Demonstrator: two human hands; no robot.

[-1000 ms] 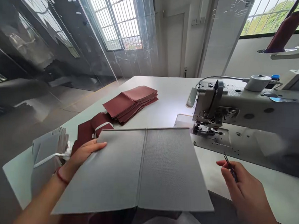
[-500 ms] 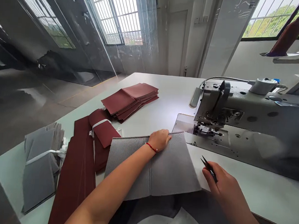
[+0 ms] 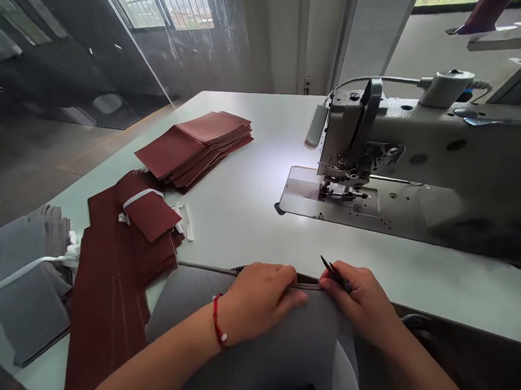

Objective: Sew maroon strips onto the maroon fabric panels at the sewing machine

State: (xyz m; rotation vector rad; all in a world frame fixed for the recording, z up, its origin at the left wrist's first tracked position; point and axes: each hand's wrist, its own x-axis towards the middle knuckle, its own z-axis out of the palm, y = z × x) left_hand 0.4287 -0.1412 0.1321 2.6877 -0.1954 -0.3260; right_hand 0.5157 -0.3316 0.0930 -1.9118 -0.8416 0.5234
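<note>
A grey textured fabric panel [image 3: 189,296] lies over my lap at the table's front edge, with a seam along its top edge. My left hand [image 3: 259,305] is closed on that top edge, fingers over the back and thumb on the near face. At the right end of the same edge is my right hand [image 3: 362,302], its fingertips at the fabric. It also holds small black thread snips [image 3: 334,273], their pointed blades toward the upper left. The snips' handles are mostly hidden in the palm.
A sewing machine [image 3: 398,144] stands at the right, its metal bed [image 3: 299,191] set into the white table [image 3: 250,218]. To the left lie a stack of maroon panels [image 3: 193,148], a tied maroon bundle [image 3: 150,212], long maroon strips [image 3: 101,303] and a tied grey bundle [image 3: 32,299].
The grey panel has come down off the table toward my lap. My right hand, with the snips, has moved left to the panel's top edge. The view has tilted downward.
</note>
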